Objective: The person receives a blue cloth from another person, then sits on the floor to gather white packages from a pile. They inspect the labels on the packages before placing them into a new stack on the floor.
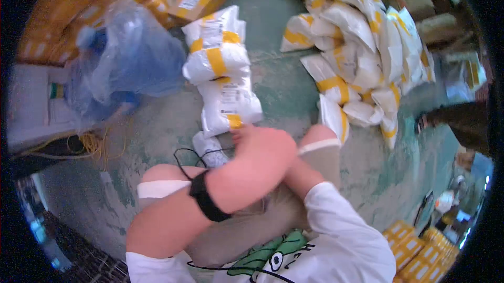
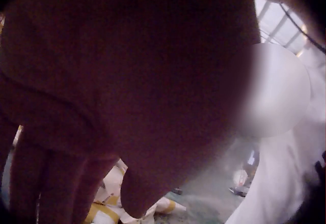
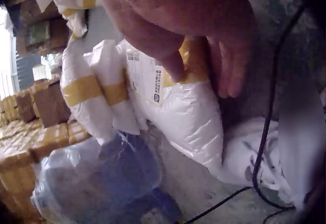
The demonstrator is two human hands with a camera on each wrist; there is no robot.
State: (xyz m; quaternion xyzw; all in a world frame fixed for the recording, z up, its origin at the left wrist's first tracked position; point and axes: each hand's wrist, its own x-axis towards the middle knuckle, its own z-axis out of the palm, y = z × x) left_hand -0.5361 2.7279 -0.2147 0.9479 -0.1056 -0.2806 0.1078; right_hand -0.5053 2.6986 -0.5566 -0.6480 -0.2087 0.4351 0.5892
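Note:
A white plastic mailer parcel with yellow tape and a printed label lies on the floor before the person. In the right wrist view the right hand grips its taped end, the thumb on one side and the fingers on the other. The left arm, with a black band at the wrist, crosses over the right forearm in the head view. There the left hand is blurred and hides most of the right hand. Dark and close in the left wrist view, the left hand has its fingers extended, with nothing visible in them.
More white parcels lie just beyond. A large heap of taped parcels sits at the right. Left are a clear plastic bag with blue contents, stacked cartons and yellow cord. A black cable loops near the knees.

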